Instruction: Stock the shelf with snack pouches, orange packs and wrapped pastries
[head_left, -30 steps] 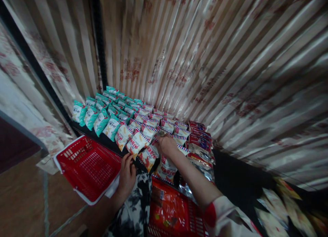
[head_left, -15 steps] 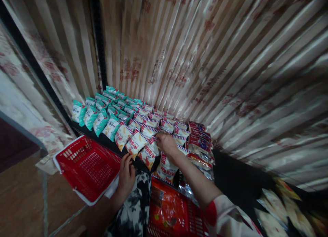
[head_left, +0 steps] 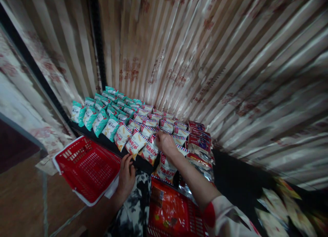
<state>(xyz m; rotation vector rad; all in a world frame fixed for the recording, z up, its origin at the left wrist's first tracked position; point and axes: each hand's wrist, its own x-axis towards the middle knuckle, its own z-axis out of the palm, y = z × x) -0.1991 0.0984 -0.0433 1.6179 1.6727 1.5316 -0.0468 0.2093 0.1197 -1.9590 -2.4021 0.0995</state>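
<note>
White snack bags marked with large red Chinese characters stand before a curtain with blurred reddish print, mid-way along a black shelf. Near left sits a red basket; left, teal bags carry dark characters. The right hand pinches a near white bag by its top; the left hand bends beside another, whether gripping I cannot tell.

On the white bags, “上虾” can be read in red (preceding characters are blurred); on the teal bags, “小” is discernible.
</note>
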